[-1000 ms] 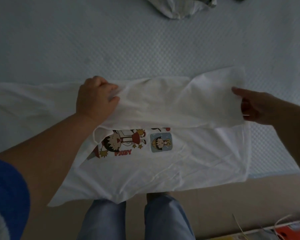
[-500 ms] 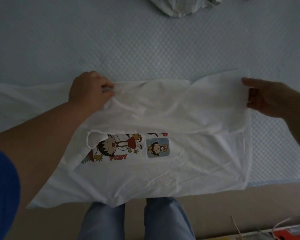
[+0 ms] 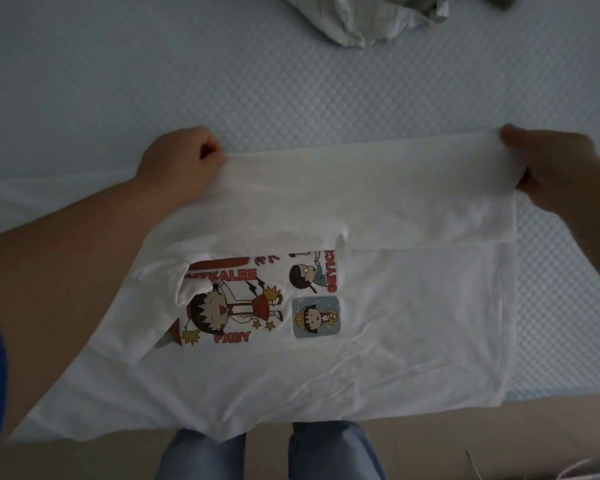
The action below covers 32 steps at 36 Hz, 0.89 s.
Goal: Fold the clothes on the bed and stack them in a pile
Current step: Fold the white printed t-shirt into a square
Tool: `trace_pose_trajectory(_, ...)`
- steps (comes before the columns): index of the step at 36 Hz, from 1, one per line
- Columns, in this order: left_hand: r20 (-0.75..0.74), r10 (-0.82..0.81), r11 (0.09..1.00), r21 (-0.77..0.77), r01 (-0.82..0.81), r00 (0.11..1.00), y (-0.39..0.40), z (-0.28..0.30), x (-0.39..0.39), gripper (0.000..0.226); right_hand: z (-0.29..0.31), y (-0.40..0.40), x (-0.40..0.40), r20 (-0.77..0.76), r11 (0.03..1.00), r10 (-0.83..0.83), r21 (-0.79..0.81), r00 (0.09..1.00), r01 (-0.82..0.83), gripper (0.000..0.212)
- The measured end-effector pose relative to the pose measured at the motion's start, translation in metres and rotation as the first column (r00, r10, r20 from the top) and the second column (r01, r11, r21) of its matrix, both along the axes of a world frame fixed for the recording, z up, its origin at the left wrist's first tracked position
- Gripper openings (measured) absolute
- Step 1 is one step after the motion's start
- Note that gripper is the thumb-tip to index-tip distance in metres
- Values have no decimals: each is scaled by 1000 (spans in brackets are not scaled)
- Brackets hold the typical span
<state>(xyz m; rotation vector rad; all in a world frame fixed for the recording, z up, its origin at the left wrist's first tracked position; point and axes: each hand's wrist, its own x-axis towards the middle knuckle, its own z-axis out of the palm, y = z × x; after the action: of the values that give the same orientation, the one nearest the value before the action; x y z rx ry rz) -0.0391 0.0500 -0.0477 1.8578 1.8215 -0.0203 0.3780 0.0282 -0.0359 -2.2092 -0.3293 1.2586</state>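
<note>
A white T-shirt (image 3: 378, 341) with a cartoon print (image 3: 257, 299) lies spread on the near part of the bed (image 3: 153, 81), its lower edge hanging over the bed's front. Its far side is folded toward me as a long flap (image 3: 378, 195). My left hand (image 3: 181, 164) grips the left end of that flap's top edge. My right hand (image 3: 551, 168) pinches the right end. The flap is stretched taut between them and covers the top of the print.
A crumpled pale garment (image 3: 364, 19) lies at the far edge of the bed, with a darker one (image 3: 499, 0) beside it. My jeans-clad legs (image 3: 271, 452) stand at the bed's front over a tan floor (image 3: 499, 438). Cords (image 3: 582, 471) lie at the lower right.
Both hands have moved away from me and apart, pulling the flap's edge taut and farther up the bed. More of the cartoon print is now uncovered.
</note>
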Motion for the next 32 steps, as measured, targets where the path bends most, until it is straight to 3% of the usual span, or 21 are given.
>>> trace_pose_trajectory(3,27,50,998,23,-51,998,1,-9,7,26,-7,1,-5,64,999,-38,29,997,36,22)
trace_pose_trajectory(6,137,24,1000,-8,-23,990,-2,-9,10,37,-10,-2,-4,145,993,43,103,988,-58,32)
trace_pose_trajectory(9,126,-76,997,29,73,989,-4,-9,12,27,-11,-1,-4,319,975,123,137,940,-174,35)
trace_pose_trajectory(13,106,-38,994,110,26,994,-4,-12,18,25,-17,10,-8,499,969,153,95,853,-229,38)
trace_pose_trajectory(19,-96,15,967,255,10,995,-16,-15,31,33,-21,20,-6,510,979,172,6,843,-203,48)
trace_pose_trajectory(23,-67,-106,936,329,123,992,-40,-8,35,39,-21,15,2,545,936,319,-55,776,-347,40)
trace_pose_trajectory(26,-78,-250,929,262,262,965,-57,-10,32,42,-22,17,3,600,925,337,-69,725,-373,37)
trace_pose_trajectory(29,-135,-286,948,107,301,949,-63,-17,25,54,-25,19,-3,624,916,358,-90,694,-391,38)
trace_pose_trajectory(32,-210,-325,941,22,337,922,-61,-27,22,60,-24,17,-16,709,887,408,-158,576,-434,45)
